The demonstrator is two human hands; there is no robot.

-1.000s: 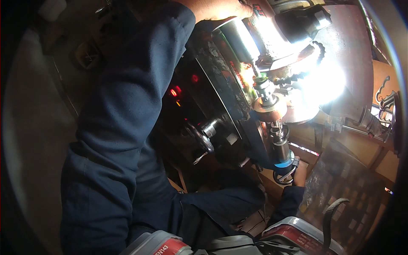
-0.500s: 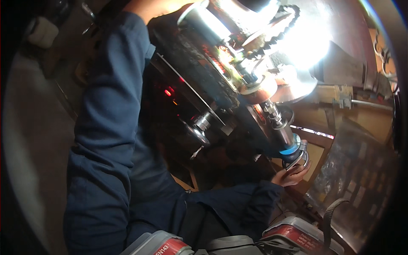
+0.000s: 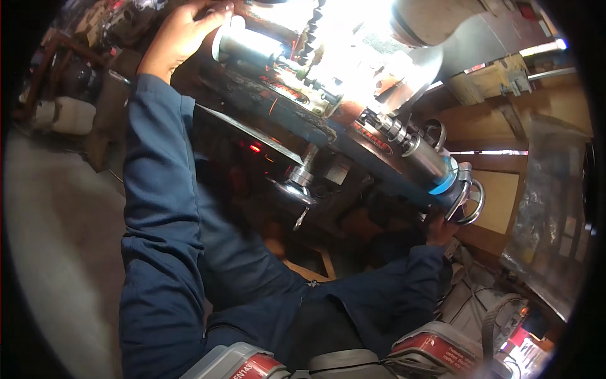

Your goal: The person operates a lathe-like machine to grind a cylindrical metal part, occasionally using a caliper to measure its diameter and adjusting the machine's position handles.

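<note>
Two metal cylinders lie along a dark machine bed in the head view, which runs slantwise from upper left to lower right. At the upper end, the left hand is next to the bright cylinder, its fingers bent; the top edge cuts them off, so I cannot tell whether they grip. At the other end, the right hand is at the curved metal handle beyond the blue-banded cylinder; shadow hides whether it grasps or only touches. Between the cylinders, a jointed metal fitting is mounted, so the set-up looks assembled. Glare covers the middle, so what is finished and what is left cannot be judged. Below hangs a crank wheel, untouched by either hand.
</note>
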